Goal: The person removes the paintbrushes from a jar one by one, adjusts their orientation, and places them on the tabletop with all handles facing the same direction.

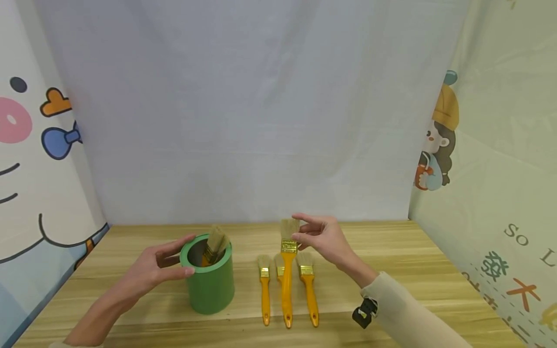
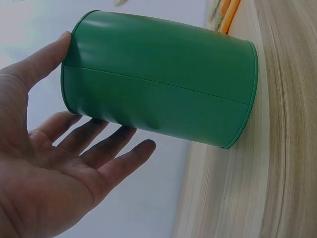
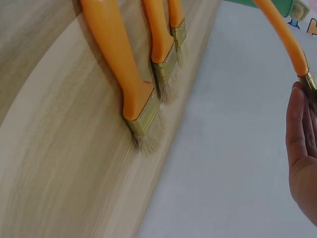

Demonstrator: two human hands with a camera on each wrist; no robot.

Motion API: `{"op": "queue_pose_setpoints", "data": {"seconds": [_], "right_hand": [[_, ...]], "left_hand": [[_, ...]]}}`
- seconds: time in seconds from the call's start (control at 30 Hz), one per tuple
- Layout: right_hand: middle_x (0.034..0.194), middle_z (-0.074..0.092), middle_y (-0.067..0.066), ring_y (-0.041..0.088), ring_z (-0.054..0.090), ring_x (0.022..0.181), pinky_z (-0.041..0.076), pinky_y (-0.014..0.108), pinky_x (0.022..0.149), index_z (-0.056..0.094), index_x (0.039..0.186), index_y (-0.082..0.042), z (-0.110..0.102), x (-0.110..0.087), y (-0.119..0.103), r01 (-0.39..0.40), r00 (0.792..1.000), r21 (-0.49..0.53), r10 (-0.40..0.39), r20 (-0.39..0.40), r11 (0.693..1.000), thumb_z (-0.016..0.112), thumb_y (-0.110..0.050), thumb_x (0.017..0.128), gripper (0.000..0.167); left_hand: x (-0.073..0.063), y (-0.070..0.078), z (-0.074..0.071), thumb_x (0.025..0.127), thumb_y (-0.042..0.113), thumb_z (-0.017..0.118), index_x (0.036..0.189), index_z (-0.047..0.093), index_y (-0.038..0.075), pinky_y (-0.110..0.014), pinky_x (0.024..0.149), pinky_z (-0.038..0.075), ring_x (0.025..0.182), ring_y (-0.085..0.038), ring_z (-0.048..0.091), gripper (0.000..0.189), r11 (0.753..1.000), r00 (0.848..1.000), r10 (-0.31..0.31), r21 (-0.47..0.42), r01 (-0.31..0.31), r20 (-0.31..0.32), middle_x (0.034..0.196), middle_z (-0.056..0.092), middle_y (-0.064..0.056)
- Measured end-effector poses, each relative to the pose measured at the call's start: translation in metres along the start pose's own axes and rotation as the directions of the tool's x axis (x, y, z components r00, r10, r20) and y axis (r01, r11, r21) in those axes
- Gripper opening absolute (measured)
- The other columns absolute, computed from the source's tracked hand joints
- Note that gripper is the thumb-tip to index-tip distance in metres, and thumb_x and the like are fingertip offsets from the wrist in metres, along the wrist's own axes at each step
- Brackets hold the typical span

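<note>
Head view: a right hand [image 1: 321, 237] pinches one flat paintbrush [image 1: 286, 285] between thumb and fingers, up around its bristles and metal ferrule; I see its long axis run away from the person, bristles at the far end, orange handle pointing back toward the near edge of the wood-grain table [image 1: 378, 253]; that bristle end is lifted above the wood, though I cannot tell whether the handle's tip touches anything.

To the left stands a green can [image 1: 212, 292], upright, its round mouth facing up; the left hand [image 1: 152, 270] grips it near the rim, thumb on the near side, fingers about the far left side; inside leans another brush [image 1: 216, 240], bristles upward and tipped to the right.

Under and beside the pinched brush lie three more: a narrow brush [image 1: 265, 290] on the left, a partly covered brush [image 1: 280, 270] in the middle, a wider brush [image 1: 311, 295] on the right; all have bristles away from the person.

As I judge it from afar, the relation that counts is sideways; the can's mouth lies left of the pinched brush, beyond the narrow one; the right hand is nearer the brush, the left nearer the can.
</note>
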State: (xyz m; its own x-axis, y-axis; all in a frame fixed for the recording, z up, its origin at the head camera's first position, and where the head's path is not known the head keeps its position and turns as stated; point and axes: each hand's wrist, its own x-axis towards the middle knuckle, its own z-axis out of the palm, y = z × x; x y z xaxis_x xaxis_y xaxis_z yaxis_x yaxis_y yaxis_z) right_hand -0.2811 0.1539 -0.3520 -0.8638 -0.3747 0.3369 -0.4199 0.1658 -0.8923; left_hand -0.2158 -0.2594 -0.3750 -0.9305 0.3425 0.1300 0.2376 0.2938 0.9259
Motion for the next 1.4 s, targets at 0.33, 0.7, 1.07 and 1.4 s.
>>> {"op": "queue_pose_setpoints", "data": {"seconds": [0.33,0.7,1.07,1.4], "right_hand": [[0.106,0.076,0.022,0.031,0.076,0.081,0.064,0.044,0.076,0.06,0.147,0.003,-0.024,-0.015,0.013,-0.09,0.996,0.001,0.09,0.028,0.996,0.077,-0.003,0.096,0.054],[0.105,0.077,0.022,0.03,0.076,0.08,0.061,0.058,0.082,0.059,0.147,0.004,-0.05,-0.026,0.024,-0.162,0.986,-0.041,0.164,0.043,0.986,0.077,-0.004,0.096,0.055],[0.108,0.075,0.026,0.028,0.076,0.082,0.06,0.058,0.083,0.054,0.148,0.011,-0.075,-0.037,0.044,-0.269,0.961,-0.047,0.271,0.062,0.962,0.075,-0.001,0.097,0.056],[0.105,0.075,0.028,0.029,0.076,0.082,0.063,0.051,0.077,0.054,0.143,0.017,-0.082,-0.038,0.067,-0.323,0.94,-0.08,0.33,0.09,0.943,0.075,0.002,0.096,0.054]], "left_hand": [[-0.001,-0.002,-0.001,0.099,0.018,0.074,0.164,0.039,0.009,-0.055,0.101,0.054,0.141,-0.057,0.042,0.074,1.0,1.0,-0.02,-0.014,0.02,0.008,0.163,0.039,-0.022],[0.0,0.0,0.0,0.099,0.021,0.075,0.164,0.04,0.01,-0.06,0.103,0.051,0.142,-0.058,0.04,0.074,1.0,1.0,-0.026,-0.002,0.026,0.004,0.163,0.039,-0.021],[0.0,0.0,0.0,0.099,0.021,0.075,0.163,0.042,0.011,-0.058,0.102,0.052,0.142,-0.058,0.04,0.073,1.0,1.0,-0.018,-0.006,0.018,0.005,0.163,0.039,-0.021],[0.0,-0.001,-0.001,0.099,0.018,0.074,0.164,0.04,0.009,-0.058,0.1,0.053,0.141,-0.058,0.041,0.074,1.0,1.0,0.008,-0.016,-0.008,0.01,0.163,0.038,-0.024]]}}
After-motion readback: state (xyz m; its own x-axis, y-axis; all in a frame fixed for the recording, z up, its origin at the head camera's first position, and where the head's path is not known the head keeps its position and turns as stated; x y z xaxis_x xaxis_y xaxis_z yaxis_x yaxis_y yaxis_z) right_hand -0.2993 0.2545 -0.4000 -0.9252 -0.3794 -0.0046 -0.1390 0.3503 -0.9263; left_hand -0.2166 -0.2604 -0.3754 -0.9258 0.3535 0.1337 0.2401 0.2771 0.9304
